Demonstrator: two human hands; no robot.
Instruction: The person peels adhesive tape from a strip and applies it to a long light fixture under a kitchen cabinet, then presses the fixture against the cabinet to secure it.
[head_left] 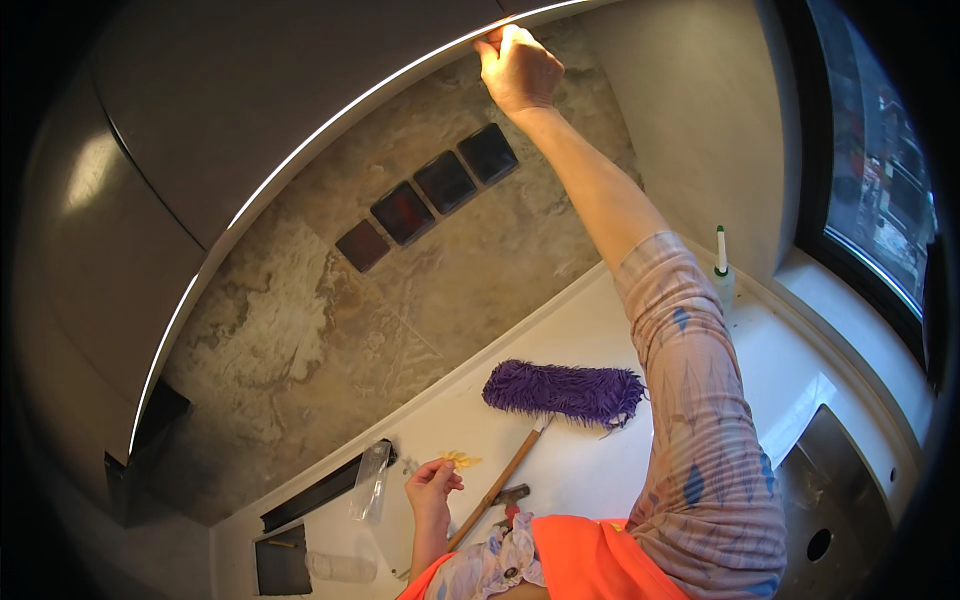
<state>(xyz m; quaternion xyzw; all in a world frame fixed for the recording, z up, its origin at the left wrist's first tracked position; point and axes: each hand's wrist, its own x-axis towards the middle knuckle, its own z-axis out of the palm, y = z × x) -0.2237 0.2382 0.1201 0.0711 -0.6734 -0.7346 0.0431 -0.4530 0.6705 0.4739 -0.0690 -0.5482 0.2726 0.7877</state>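
Observation:
My right hand (522, 72) is raised at the far end of my stretched arm, its fingers curled closed against the lit lower edge (408, 72) of the dark wall cabinets. Whatever those fingers grip is hidden. Low in front of my body, my left hand (431, 492) has thumb and fingers pinched together. A small ragged yellow scrap (461, 459) shows just past its fingertips; I cannot tell whether they hold it. Beside that hand, a wooden handle (497, 487) runs up to a shaggy purple duster head (565, 392) on the white counter (440, 420).
A dark tool like a hammer (512, 494) lies by the handle. Left of it are a clear plastic bottle (371, 482) and a black rail (325, 490). Dark sockets (445, 182) line the stone wall. A green-capped bottle (722, 275), sink (835, 500) and window (880, 170) are at right.

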